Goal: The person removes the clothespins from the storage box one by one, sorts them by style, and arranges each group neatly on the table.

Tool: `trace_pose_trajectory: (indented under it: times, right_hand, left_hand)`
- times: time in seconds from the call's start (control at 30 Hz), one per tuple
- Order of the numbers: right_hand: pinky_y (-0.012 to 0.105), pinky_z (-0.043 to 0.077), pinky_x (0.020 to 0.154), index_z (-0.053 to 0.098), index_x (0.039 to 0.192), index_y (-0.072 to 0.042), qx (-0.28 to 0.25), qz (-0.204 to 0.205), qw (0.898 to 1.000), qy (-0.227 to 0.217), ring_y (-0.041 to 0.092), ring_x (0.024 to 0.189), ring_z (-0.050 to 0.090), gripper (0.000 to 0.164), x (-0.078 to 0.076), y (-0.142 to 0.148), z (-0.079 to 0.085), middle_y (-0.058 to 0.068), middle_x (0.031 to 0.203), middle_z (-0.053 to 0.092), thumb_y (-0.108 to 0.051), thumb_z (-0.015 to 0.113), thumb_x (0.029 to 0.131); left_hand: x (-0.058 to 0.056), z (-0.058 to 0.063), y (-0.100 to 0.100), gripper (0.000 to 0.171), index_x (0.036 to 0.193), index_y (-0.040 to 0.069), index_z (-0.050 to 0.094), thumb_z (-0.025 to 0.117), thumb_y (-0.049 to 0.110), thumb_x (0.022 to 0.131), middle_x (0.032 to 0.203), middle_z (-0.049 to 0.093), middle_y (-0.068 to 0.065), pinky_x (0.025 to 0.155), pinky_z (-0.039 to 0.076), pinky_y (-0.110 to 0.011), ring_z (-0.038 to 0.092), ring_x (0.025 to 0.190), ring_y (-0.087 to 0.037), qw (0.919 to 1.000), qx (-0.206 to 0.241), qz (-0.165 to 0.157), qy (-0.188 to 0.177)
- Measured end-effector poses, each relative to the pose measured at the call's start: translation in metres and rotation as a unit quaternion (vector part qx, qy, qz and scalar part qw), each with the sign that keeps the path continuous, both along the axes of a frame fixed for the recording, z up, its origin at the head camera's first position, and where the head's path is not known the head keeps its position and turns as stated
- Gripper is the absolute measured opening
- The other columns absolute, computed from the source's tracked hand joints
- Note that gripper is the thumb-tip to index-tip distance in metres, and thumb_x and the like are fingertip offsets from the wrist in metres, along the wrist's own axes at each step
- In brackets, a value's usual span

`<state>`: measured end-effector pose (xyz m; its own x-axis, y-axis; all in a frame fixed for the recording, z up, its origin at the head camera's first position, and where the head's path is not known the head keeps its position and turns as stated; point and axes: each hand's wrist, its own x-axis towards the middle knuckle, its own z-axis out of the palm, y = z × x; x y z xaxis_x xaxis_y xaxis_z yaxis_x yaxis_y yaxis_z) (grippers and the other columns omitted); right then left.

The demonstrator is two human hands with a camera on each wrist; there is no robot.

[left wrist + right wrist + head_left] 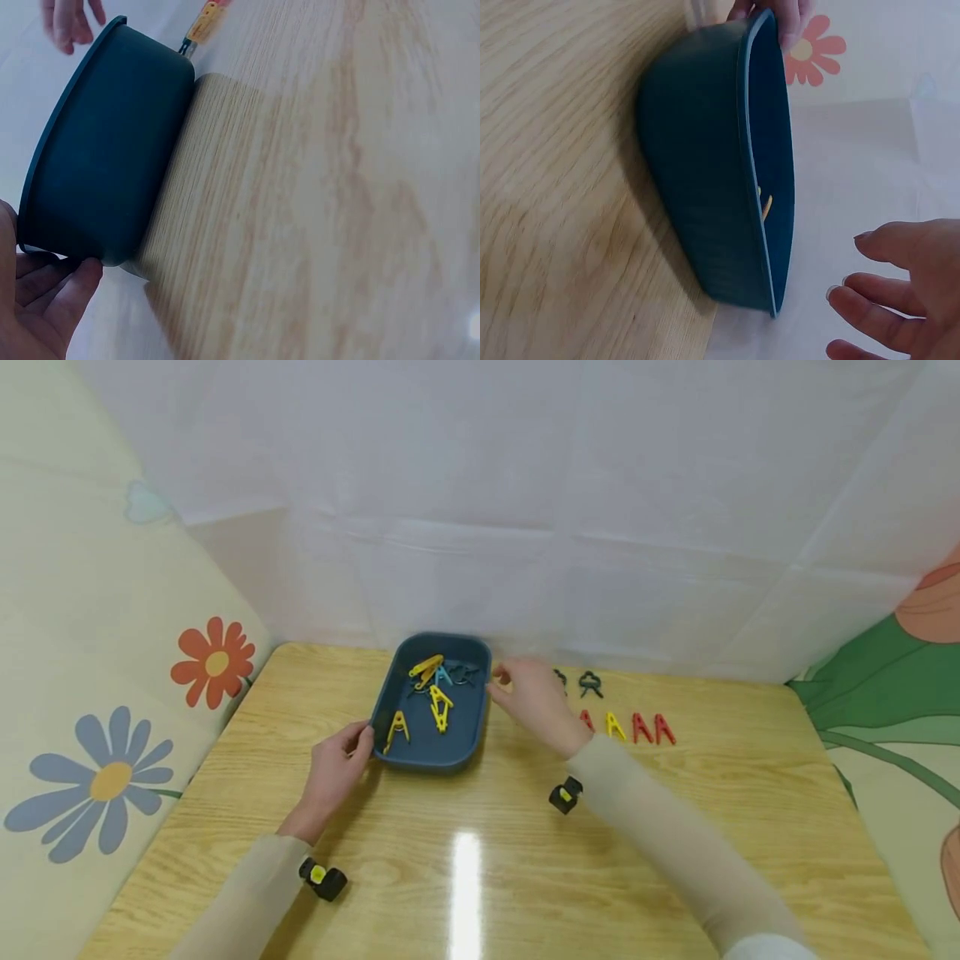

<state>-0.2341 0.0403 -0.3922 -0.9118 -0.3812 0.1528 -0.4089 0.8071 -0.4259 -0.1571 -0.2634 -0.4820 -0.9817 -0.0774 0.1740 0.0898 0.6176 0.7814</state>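
A dark blue plastic tray (427, 762) rests on the wooden table, holding several clips. Inside are yellow spring clips (440, 708), a light blue clip (443, 675) and dark clips (463, 673). My left hand (337, 764) grips the tray's near left corner; in the left wrist view its thumb (79, 296) presses the outer wall. Close beside the right rim is my right hand (536, 702). The right wrist view shows that hand with fingers (877, 311) loosely spread and nothing between them, apart from the tray wall (697, 157).
To the right, red clips (642, 727) and a yellow clip (614, 726) stand in a row on the table (525, 860). Dark clips (590, 683) lie behind them, partly hidden by my right hand. A white sheet (465, 527) hangs along the table's back edge.
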Motion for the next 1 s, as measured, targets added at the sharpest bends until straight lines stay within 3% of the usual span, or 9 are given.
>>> trace_pose_trajectory:
  times: [0.4, 0.83, 0.9, 1.0]
  right_hand:
    - [0.035, 0.053, 0.082, 0.074, 0.120, -0.008, 0.055, 0.045, 0.997, -0.002, 0.020, 0.092, 0.065, 0.031, 0.005, -0.048, -0.007, 0.005, 0.104, 0.072, -0.033, 0.069, 0.102]
    - [0.039, 0.054, 0.093, 0.074, 0.124, -0.018, 0.120, 0.059, 0.991, -0.029, 0.022, 0.108, 0.064, 0.035, 0.011, -0.101, -0.018, -0.002, 0.118, 0.075, -0.044, 0.065, 0.103]
    - [0.039, 0.054, 0.091, 0.075, 0.121, -0.020, 0.132, 0.048, 0.989, -0.034, 0.022, 0.106, 0.064, 0.033, 0.012, -0.113, -0.021, -0.004, 0.114, 0.075, -0.046, 0.064, 0.103]
    - [0.038, 0.055, 0.082, 0.074, 0.103, -0.022, 0.147, 0.031, 0.988, -0.041, 0.021, 0.100, 0.064, 0.030, 0.013, -0.127, -0.026, -0.005, 0.096, 0.073, -0.051, 0.065, 0.101]
  left_hand:
    - [0.000, -0.002, -0.001, 0.039, 0.131, -0.008, 0.067, 0.051, 0.020, 0.110, 0.120, 0.072, -0.027, 0.094, 0.055, -0.051, 0.069, 0.112, -0.036, 0.9999, -0.005, 0.007, 0.010]
    - [0.000, -0.001, -0.001, 0.038, 0.131, -0.008, 0.066, 0.051, 0.020, 0.110, 0.121, 0.071, -0.028, 0.094, 0.055, -0.052, 0.069, 0.112, -0.037, 0.9999, 0.004, 0.006, 0.009]
    - [-0.001, -0.001, -0.001, 0.038, 0.130, -0.008, 0.067, 0.052, 0.019, 0.110, 0.120, 0.072, -0.027, 0.094, 0.056, -0.052, 0.069, 0.111, -0.036, 0.9999, 0.005, 0.006, 0.012]
    - [-0.001, -0.002, 0.000, 0.036, 0.128, -0.008, 0.068, 0.052, 0.017, 0.109, 0.117, 0.072, -0.028, 0.092, 0.057, -0.053, 0.070, 0.109, -0.037, 0.9998, 0.005, 0.003, 0.019]
